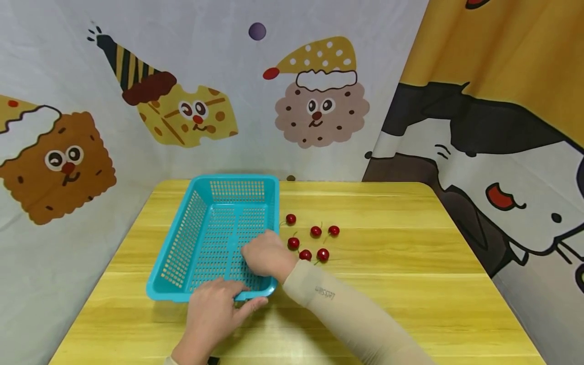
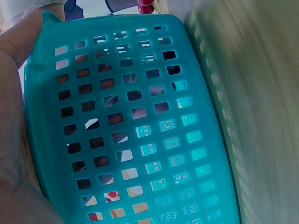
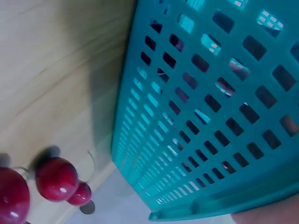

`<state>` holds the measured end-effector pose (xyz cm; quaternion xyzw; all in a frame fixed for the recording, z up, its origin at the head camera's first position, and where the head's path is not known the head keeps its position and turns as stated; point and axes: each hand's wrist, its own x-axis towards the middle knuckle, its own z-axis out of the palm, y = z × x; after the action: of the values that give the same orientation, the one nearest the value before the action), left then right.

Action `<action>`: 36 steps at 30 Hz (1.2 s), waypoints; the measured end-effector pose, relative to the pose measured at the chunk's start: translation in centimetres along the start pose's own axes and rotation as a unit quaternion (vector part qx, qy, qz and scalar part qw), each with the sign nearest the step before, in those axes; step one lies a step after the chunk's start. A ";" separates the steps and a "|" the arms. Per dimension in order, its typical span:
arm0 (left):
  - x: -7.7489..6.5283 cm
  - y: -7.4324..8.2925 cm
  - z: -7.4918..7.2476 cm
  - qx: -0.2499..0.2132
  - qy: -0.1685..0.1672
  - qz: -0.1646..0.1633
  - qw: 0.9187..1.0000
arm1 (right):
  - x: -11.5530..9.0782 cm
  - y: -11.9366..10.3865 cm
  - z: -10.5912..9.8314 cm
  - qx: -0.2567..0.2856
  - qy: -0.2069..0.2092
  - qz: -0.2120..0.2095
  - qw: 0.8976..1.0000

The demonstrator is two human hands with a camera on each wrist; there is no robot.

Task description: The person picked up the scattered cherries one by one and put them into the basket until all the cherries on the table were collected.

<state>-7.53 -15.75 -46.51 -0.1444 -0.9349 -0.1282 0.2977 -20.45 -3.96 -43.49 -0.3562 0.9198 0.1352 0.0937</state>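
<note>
Blue basket: your left hand grips its near rim; only wrist views show its outer walls; your right hand's grasp I cannot tell.

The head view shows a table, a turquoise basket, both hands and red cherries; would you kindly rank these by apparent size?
1. Table
2. Turquoise basket
3. Left hand and right hand: unsure; nearness may enlarge the left.
4. Red cherries: too alike to rank individually.
</note>
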 end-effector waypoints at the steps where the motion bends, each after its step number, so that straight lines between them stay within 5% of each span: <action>1: 0.0 0.0 0.0 0.001 -0.002 0.000 1.000 | -0.1 0.0 0.0 0.015 0.017 -0.001 1.000; 4: 0.0 -0.1 0.0 0.006 -0.006 -0.001 1.000 | -0.5 0.6 0.1 0.094 0.103 -0.017 0.990; 8: 0.0 -0.2 0.1 0.007 -0.006 0.002 1.000 | -1.6 2.9 0.5 0.240 0.248 -0.045 0.938; 10: 0.0 -0.1 0.2 0.005 -0.005 0.003 1.000 | -2.5 5.2 1.0 0.280 0.301 -0.025 0.911; 12: 0.0 0.0 0.2 0.007 -0.010 0.001 1.000 | -3.6 8.2 1.6 0.287 0.327 0.031 0.900; 17: 0.0 0.1 0.0 0.016 -0.028 -0.017 0.999 | -6.8 16.0 4.3 0.262 0.278 0.176 0.907; 21: -0.1 0.0 -0.3 0.021 -0.030 -0.024 0.999 | -9.3 19.1 6.5 0.279 0.210 0.202 0.915; 26: -0.1 -0.2 -0.5 0.025 -0.027 -0.021 0.999 | -10.6 19.2 9.0 0.280 0.156 0.176 0.931; 36: -0.2 0.1 0.0 0.022 -0.045 -0.026 0.998 | -9.5 18.4 10.8 0.192 0.182 0.155 0.952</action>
<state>-7.31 -15.68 -46.61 -0.1190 -0.9534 -0.1083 0.2554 -25.23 18.50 -47.77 -0.2035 0.9736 -0.0987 -0.0310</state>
